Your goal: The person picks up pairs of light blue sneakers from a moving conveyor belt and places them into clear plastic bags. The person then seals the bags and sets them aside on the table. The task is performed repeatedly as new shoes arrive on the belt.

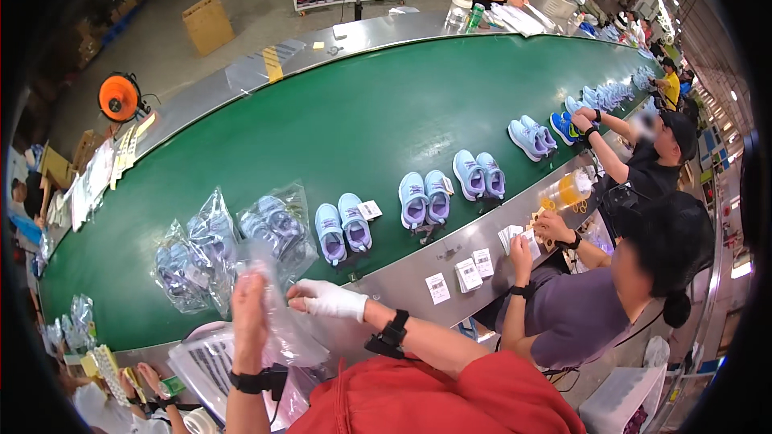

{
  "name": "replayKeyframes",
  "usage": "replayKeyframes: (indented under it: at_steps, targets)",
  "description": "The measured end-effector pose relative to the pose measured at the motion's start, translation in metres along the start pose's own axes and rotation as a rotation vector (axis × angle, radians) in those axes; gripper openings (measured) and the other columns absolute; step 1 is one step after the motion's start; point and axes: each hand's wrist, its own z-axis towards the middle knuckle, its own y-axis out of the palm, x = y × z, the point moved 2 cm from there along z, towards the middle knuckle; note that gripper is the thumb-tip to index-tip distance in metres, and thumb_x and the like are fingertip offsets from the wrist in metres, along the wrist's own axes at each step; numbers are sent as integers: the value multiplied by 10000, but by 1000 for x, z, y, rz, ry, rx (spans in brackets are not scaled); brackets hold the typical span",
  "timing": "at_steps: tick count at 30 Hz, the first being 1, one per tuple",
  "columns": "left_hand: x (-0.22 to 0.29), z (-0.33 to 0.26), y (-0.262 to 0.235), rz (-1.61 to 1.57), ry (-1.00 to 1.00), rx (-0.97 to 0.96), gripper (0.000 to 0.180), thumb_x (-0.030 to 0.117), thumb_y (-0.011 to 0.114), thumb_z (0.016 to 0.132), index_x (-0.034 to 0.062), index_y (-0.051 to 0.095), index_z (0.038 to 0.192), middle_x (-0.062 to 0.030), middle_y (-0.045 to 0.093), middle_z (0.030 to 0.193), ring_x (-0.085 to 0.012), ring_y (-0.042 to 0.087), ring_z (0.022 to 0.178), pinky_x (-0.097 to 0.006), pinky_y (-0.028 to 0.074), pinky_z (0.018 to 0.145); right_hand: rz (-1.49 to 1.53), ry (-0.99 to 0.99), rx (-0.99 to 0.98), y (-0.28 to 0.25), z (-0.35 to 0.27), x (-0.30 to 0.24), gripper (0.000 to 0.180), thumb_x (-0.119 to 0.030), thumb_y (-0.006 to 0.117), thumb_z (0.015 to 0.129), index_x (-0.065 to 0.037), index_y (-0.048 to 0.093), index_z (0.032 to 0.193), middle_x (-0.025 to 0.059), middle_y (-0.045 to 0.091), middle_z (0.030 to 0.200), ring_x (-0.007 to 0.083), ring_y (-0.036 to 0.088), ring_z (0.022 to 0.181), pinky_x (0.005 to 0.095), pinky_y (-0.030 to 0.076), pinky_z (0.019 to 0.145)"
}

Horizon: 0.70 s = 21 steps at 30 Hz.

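Note:
My left hand (249, 309) is raised near the belt's front edge, its fingers closed on a thin clear plastic bag (281, 329). The bag hangs crumpled between my hands, its upper part smeared. On my right hand (331, 300) is a white glove with bare fingertips; these are bent together at the bag's side, their exact grip partly hidden by the plastic. Beyond my hands lie several bagged shoe pairs (277, 225). Just right of them, an unbagged pair of light blue sneakers (344, 229) with a white tag stands on the green belt (322, 128).
More light blue pairs (426, 199) stand along the belt to the right. A stack of plastic bags (205, 362) lies below my left hand. Beside me, a co-worker (563, 305) handles tags; white labels (469, 273) lie on the metal ledge. An orange fan (119, 97) stands beyond.

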Motion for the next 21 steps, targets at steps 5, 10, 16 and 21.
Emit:
replayKeyframes:
  at_steps: [5, 10, 16, 21]
  targets:
    - [6, -12, 35, 77, 100, 57, 99, 159, 556, 891, 75, 571, 941, 37, 533, 844, -64, 495, 774, -195, 407, 673, 61, 57, 103, -13, -33, -25, 329, -364, 569, 849, -35, 558, 871, 45, 575, 688, 177, 562, 655, 345, 457, 612]
    - [12, 0, 2, -42, 253, 73, 82, 161, 535, 914, 94, 547, 868, 72, 495, 773, -15, 445, 695, -178, 357, 572, -536, 170, 457, -69, -76, -25, 202, -230, 579, 782, -39, 537, 828, 160, 586, 744, 324, 583, 732, 411, 448, 640]
    - [13, -36, 63, 120, 401, -26, 150, 190, 522, 924, 97, 530, 807, 81, 467, 696, -2, 381, 601, -201, 303, 497, -1016, -456, 828, -43, -111, -74, 211, -160, 625, 727, -79, 530, 897, 109, 537, 805, 266, 546, 787, 394, 436, 671]
    - [3, -113, 127, 703, 453, -523, 117, 154, 574, 844, 38, 557, 848, -125, 540, 652, -231, 519, 559, -335, 395, 503, -406, -237, 560, -36, -78, -5, 231, -187, 561, 756, -67, 596, 951, 133, 618, 880, 307, 594, 820, 413, 468, 701]
